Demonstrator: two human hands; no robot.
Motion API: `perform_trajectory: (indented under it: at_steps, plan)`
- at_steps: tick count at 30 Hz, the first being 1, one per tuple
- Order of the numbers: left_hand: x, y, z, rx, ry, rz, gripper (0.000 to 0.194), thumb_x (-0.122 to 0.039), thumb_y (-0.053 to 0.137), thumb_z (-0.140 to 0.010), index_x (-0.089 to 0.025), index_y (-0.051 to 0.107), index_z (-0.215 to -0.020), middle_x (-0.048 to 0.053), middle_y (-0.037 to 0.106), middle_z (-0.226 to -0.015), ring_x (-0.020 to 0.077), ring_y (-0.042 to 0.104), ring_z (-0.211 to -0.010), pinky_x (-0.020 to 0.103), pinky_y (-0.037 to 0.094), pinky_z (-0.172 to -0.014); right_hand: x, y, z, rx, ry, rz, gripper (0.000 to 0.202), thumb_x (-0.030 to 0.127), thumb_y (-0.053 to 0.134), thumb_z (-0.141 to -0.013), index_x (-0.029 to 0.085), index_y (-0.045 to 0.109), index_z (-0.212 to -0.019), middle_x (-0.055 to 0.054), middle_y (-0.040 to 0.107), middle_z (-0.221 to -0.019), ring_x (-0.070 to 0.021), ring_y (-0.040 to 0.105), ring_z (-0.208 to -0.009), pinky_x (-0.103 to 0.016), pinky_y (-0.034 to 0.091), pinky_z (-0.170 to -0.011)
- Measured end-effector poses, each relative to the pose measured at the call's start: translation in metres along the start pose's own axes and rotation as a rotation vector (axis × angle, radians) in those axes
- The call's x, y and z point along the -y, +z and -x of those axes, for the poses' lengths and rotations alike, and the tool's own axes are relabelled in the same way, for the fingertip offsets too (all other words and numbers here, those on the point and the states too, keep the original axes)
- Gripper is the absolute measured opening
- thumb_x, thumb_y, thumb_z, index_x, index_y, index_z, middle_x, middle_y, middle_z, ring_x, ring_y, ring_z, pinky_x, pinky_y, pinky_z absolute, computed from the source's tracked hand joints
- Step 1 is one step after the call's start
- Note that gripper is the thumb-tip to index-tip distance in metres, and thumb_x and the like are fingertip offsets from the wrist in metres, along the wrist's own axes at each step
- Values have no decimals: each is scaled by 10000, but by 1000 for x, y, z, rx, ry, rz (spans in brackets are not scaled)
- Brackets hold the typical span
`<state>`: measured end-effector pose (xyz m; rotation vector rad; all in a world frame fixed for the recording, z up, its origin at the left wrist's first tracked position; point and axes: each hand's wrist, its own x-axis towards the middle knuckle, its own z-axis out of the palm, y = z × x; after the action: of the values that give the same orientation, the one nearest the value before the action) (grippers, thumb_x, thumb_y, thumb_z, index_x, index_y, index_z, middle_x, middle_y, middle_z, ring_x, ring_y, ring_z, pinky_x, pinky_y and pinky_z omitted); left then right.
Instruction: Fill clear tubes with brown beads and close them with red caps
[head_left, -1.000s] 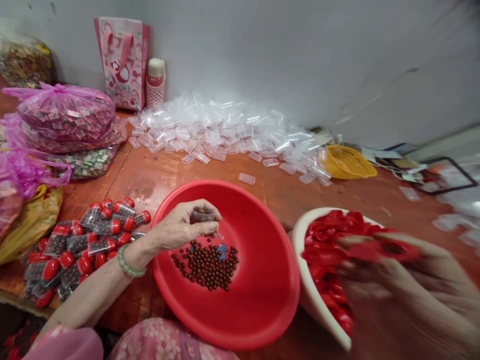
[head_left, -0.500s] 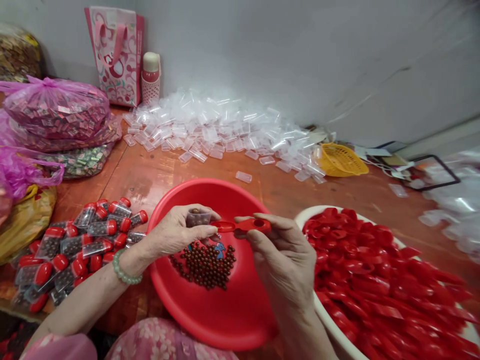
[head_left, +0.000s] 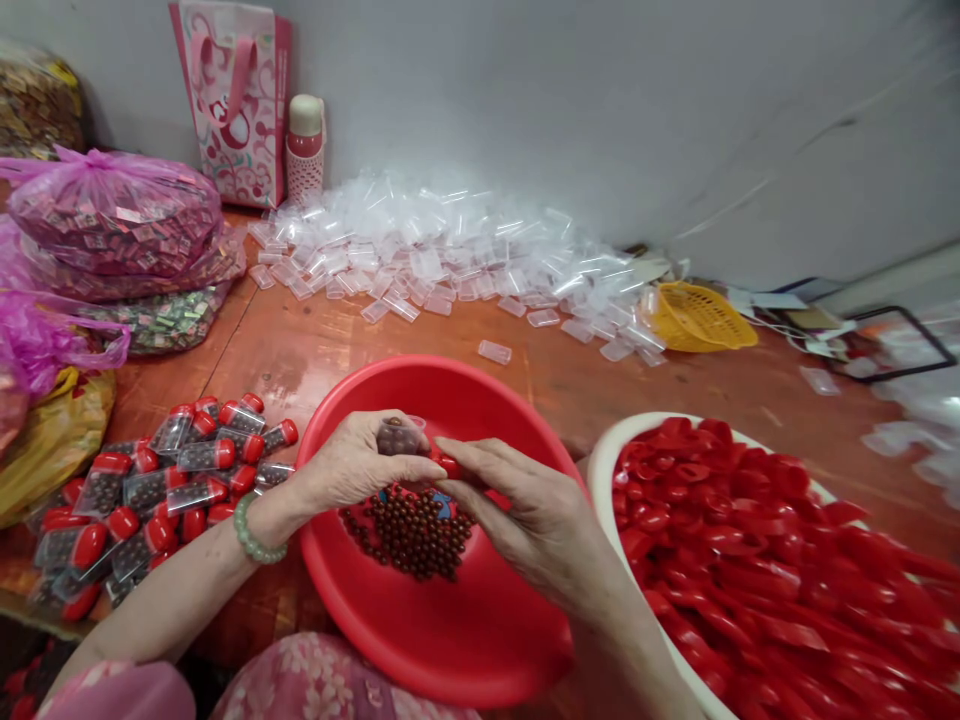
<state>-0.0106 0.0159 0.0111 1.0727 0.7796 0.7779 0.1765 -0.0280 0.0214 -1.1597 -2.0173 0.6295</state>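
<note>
Over the red basin (head_left: 495, 640), my left hand (head_left: 367, 455) is closed around a clear plastic container (head_left: 399, 438) with dark brown beads inside. My right hand (head_left: 517, 500) pinches a red plastic cap (head_left: 448, 466) close beside the container; fingers cover most of the cap. Whether cap and container touch, I cannot tell. Beneath both hands, a pile of brown beads (head_left: 412, 540) lies in the basin, with a small blue figure (head_left: 442, 503) among them.
Filled containers with red caps (head_left: 150, 500) are heaped at left. To the right stands a white tub (head_left: 606, 470) full of red caps (head_left: 735, 560). Empty clear containers (head_left: 450, 250) lie along the wall near a yellow basket (head_left: 701, 318). Purple bags (head_left: 112, 220) sit at far left.
My right hand has moved left, bringing the red cap close to the container, and its fingers now hide most of the cap. My left hand keeps its hold. The view has shifted slightly.
</note>
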Motion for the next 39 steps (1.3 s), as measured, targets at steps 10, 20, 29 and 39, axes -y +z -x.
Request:
perform_trajectory:
  at_steps: [10, 20, 29, 39]
  plan:
    - [0, -2, -1, -1, -106, 20, 305, -224, 840, -592, -123, 591, -737, -47, 583, -641, 66, 541, -605, 222, 438, -634, -5, 4, -3, -3, 34, -117, 61, 210, 635, -854, 211, 648, -915, -1, 647, -732, -106, 605, -621, -199, 497, -567]
    - [1, -12, 6, 277, -173, 36, 315, -303, 749, -766, -129, 570, -958, 58, 659, -919, 139, 658, -809, 300, 528, -768, -20, 15, -15, -343, 340, -785, 193, 271, 827, -708, 253, 719, -866, 8, 749, -831, -115, 707, -762, -207, 565, -684]
    - [2, -8, 10, 242, -149, -73, 200, -269, 682, -815, -133, 584, -923, 2, 621, -752, 98, 573, -679, 256, 470, -701, -7, 36, -25, -490, 365, -884, 242, 296, 869, -625, 245, 690, -778, 30, 744, -781, -135, 715, -739, -274, 590, -716]
    - [14, -9, 7, 274, -113, 129, 355, -405, 777, -747, -127, 613, -896, 17, 620, -762, 108, 600, -694, 254, 488, -681, -2, 43, -23, -424, 392, -812, 214, 292, 843, -675, 223, 687, -805, 21, 713, -777, -121, 684, -724, -253, 566, -689]
